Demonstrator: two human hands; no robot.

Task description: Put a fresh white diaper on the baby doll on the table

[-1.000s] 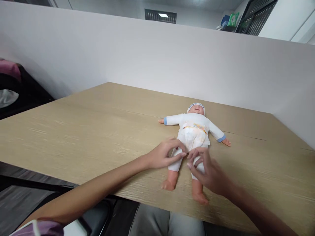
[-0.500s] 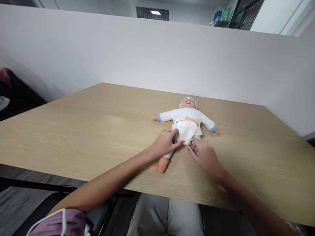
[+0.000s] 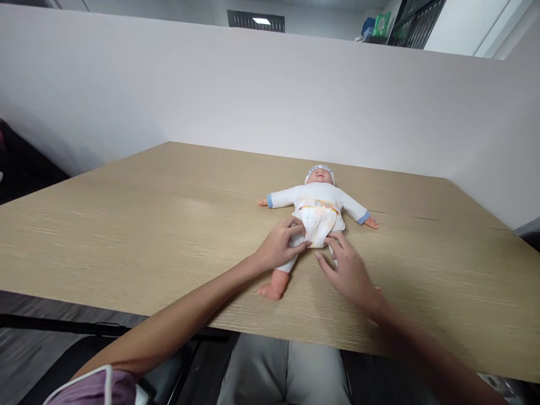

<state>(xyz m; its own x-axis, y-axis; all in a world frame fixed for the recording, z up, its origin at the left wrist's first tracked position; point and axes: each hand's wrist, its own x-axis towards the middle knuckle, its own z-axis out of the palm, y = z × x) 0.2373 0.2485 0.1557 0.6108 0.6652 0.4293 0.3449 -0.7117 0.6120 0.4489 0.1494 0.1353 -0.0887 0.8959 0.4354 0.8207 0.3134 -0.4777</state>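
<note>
A baby doll point(image 3: 287, 197) in white clothes with blue cuffs lies on its back, arms spread, head toward the wall. Over its hips is a white diaper point(image 3: 318, 219) with an orange-printed waistband. My left hand point(image 3: 280, 243) rests at the diaper's left leg edge; its thumb and fingers are apart, the thumb touching near the crotch. My right hand point(image 3: 348, 270) is at the opposite leg edge, fingertips on the diaper, thumb spread away from them. One bare foot of the doll shows left; the other leg is mostly hidden behind my right hand.
The wooden table point(image 3: 147, 225) extends to both sides, its front edge just above my lap. A white partition point(image 3: 253, 95) stands behind it. Dark items point(image 3: 25, 157) lie beyond the table at the left.
My right thumb has moved away from its fingers, and my left thumb and fingers have spread a little. The diaper's crotch edge is less pinched. The view has shifted slightly.
</note>
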